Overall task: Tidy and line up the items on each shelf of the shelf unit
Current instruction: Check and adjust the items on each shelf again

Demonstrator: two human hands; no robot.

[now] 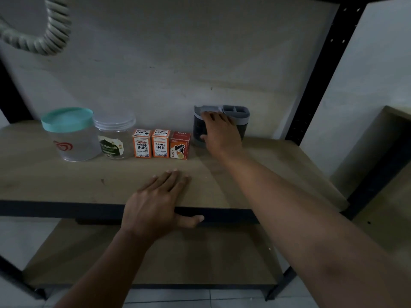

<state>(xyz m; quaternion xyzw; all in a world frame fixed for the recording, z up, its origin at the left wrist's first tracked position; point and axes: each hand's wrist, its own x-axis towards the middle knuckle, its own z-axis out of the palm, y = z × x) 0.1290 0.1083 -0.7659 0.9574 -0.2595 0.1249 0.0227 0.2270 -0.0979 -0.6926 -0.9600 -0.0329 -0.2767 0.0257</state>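
Observation:
On the wooden shelf (66,181) a row stands near the back: a clear jar with a teal lid (71,134), a clear jar with a green label (114,136), two orange refill ink boxes (142,143) (160,143) and an orange Eagle box (180,145). To the right stands a dark grey desk organiser (235,111) with compartments. My right hand (219,132) grips the organiser from the front, fingers over its rim and thumb on its side. My left hand (159,201) rests flat on the shelf's front edge, thumb along the black rail.
A lower wooden shelf (178,258) shows below. Black metal uprights (322,72) frame the unit on the right. A coiled grey hose (51,34) hangs at the top left. Another wooden surface (382,174) stands to the right. The white wall is close behind.

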